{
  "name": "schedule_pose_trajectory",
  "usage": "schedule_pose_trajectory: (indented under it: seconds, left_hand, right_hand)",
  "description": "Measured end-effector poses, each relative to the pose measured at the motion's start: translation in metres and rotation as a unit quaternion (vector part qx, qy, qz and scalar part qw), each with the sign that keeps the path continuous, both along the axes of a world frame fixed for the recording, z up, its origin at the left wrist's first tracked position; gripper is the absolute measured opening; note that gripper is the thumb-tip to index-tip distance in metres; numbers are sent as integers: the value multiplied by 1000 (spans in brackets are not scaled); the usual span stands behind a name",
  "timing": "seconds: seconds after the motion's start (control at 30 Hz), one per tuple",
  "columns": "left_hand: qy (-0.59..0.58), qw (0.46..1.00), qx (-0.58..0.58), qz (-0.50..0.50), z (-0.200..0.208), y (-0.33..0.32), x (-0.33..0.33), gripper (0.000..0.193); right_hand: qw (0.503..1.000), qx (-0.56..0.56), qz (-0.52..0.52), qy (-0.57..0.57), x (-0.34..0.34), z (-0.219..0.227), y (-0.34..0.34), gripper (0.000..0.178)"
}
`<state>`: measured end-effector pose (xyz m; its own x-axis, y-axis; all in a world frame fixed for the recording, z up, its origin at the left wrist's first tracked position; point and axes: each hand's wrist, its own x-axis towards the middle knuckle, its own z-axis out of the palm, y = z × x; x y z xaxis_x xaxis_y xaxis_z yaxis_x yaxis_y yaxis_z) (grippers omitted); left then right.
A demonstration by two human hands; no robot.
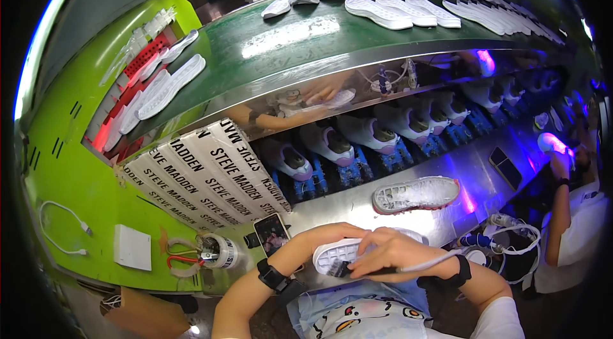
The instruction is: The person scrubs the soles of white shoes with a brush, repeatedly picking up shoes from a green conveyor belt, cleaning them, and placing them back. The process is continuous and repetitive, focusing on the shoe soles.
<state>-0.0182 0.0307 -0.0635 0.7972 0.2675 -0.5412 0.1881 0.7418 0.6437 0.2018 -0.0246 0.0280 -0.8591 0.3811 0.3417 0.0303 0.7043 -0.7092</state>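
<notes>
A white molded sole (327, 256) is held near the front edge of the table (338, 209), close to the wearer's body, with its gridded, open-celled face exposed. Its far side is gripped by the left hand (345, 233), partly hidden behind the right. By the right hand (385, 252), a small black tool (340, 269) is pinched in narrowed fingers against the sole; its dark end appears bristled, but its exact kind cannot be determined. A pale, flexible tube (434, 262) is routed along the right wrist.

On the smooth, reflective metal of the table, a second sole (415, 195), elongated, whitish and rough-textured with a reddish rim, is laid flat beyond the hands. A flat, dark rectangular phone (505, 168) is placed farther right. To the left, a phone with a lit screen (272, 234) is positioned beside a white cylindrical container (228, 253) and a printed cardboard box (204, 176). Behind, pale shoe uppers (329, 145) are supported on blue ribbed holders (363, 165), below a glossy green belt (300, 61) carrying white soles.
</notes>
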Motion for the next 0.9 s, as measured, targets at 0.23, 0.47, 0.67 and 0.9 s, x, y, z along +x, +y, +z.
schedule_pose_trajectory:
  seconds: [0.23, 0.47, 0.67, 0.9]
  left_hand:
    - [-475, 773, -264, 327, -28, -49, 6, 62]
    - [-501, 760, -186, 370, -60, -84, 22, 67]
    - [-497, 703, -178, 478, -31, -71, 28, 69]
    - [-471, 713, -167, 492, -4, -51, 26, 66]
  right_hand:
    - [926, -296, -208, 110, 23, 13, 2, 23]
    - [913, 1, -395, 101, -25, -8, -9, 19]
    - [932, -57, -320, 163, -41, -13, -22, 21]
    - [809, -529, -217, 135, -32, -14, -41, 19]
